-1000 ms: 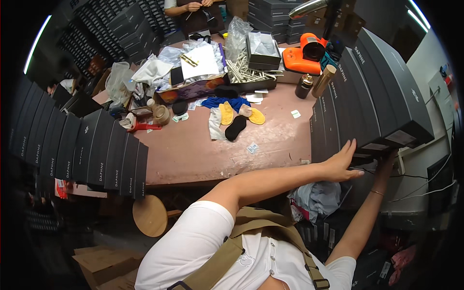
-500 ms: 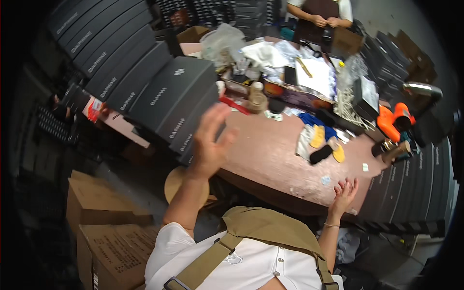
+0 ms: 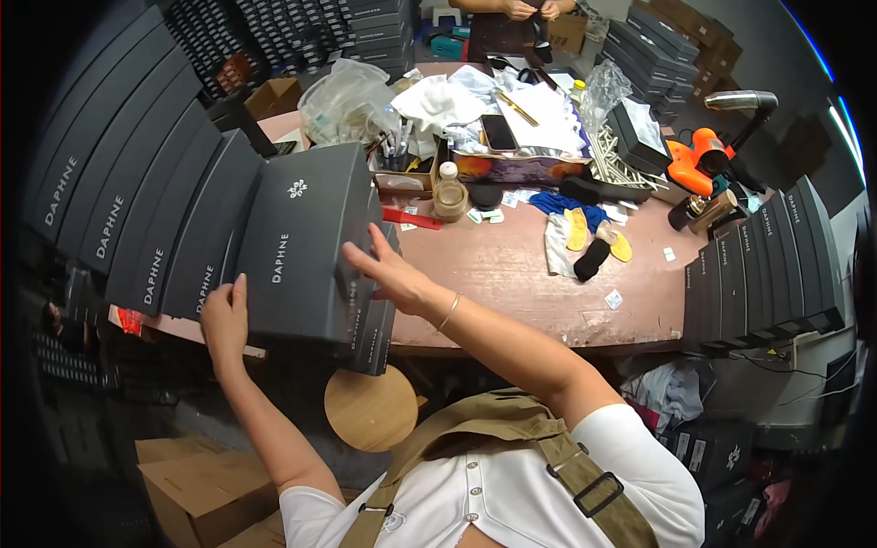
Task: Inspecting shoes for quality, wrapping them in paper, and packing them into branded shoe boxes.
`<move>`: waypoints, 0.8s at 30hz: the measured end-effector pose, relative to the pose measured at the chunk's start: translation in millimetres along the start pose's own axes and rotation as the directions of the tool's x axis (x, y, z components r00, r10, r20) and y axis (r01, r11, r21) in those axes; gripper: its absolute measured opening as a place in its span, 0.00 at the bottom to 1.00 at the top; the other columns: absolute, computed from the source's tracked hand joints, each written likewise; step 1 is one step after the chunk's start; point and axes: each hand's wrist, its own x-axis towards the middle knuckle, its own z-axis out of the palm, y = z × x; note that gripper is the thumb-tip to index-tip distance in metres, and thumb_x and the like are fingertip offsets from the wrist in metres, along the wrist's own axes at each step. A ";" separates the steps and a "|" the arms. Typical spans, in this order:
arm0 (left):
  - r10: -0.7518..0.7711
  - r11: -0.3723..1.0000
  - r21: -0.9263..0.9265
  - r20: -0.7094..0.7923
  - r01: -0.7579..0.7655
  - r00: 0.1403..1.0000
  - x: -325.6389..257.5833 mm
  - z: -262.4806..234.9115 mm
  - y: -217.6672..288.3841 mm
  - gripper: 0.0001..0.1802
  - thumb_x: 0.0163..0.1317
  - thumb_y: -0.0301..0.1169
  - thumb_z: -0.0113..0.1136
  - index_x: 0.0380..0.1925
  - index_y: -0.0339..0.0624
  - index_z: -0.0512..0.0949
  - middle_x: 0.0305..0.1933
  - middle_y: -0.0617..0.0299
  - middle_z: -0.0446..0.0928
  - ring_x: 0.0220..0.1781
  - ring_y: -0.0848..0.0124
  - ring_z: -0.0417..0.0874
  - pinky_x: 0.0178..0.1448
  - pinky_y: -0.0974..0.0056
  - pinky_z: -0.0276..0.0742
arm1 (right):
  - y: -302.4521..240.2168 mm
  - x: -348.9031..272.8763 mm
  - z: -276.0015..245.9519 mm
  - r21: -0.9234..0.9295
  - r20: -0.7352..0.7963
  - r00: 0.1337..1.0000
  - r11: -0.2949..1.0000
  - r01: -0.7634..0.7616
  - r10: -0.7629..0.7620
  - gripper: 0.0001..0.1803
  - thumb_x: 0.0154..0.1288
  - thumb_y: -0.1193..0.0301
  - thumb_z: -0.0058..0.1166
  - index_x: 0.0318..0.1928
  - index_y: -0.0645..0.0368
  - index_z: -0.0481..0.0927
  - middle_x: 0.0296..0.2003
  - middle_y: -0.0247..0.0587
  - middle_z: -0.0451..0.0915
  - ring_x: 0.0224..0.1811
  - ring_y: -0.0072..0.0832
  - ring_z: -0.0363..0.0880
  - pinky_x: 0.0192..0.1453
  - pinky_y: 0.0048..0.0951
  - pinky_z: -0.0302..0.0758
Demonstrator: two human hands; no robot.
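A dark grey shoebox (image 3: 315,228) lies on top of a stack of the same kind at the table's left side. Against its near left corner rests my left hand (image 3: 225,324), thumb raised and apart from the fingers, which are partly hidden. Across the box, my right hand (image 3: 393,274) reaches to its right side with fingers spread and nothing in them. Whether the right fingertips touch the box, I cannot tell. To the left, a leaning row of more grey shoeboxes (image 3: 137,219) stands close to my left hand.
On the pinkish table (image 3: 512,301) are a glue jar (image 3: 449,196), a red tool (image 3: 411,218), cloth pieces (image 3: 559,242) and a phone (image 3: 499,132). An orange heat gun (image 3: 694,160) and shoeboxes (image 3: 767,265) stand right. A round stool (image 3: 370,408) and cartons (image 3: 206,479) are below. Another person's hands (image 3: 534,9) show far off.
My left hand has moved left and down to the shoebox's near left corner. My right hand has crossed from the table's right front to the box's right side. The view has shifted.
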 end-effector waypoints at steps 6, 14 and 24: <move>0.146 0.905 -0.387 -0.109 -0.177 0.983 -69.1 24.5 63.3 0.23 0.62 0.41 0.61 0.39 0.26 0.75 0.30 0.50 0.72 0.27 0.58 0.70 0.33 0.59 0.69 | 13.6 -19.9 -53.6 0.116 0.059 0.985 0.981 0.156 -0.163 0.58 0.55 0.54 0.62 0.73 0.62 0.37 0.70 0.55 0.51 0.71 0.39 0.54 0.72 0.35 0.55; 0.286 0.531 -0.815 0.431 0.233 0.856 -177.8 209.0 154.3 0.36 0.52 0.34 0.70 0.59 0.31 0.67 0.49 0.51 0.74 0.50 0.64 0.77 0.51 0.62 0.75 | 113.4 -157.1 -216.9 0.266 -0.264 0.962 0.964 0.007 0.066 0.45 0.57 0.65 0.61 0.71 0.58 0.52 0.63 0.45 0.65 0.62 0.31 0.66 0.63 0.33 0.67; 0.292 0.046 -0.280 0.922 0.959 0.255 -173.5 317.5 200.1 0.26 0.62 0.45 0.63 0.51 0.37 0.74 0.50 0.59 0.76 0.56 0.68 0.71 0.60 0.61 0.65 | 157.5 -173.9 -330.5 0.219 -0.442 0.771 0.889 -0.403 0.458 0.24 0.61 0.52 0.62 0.42 0.61 0.77 0.33 0.31 0.77 0.35 0.23 0.77 0.43 0.27 0.76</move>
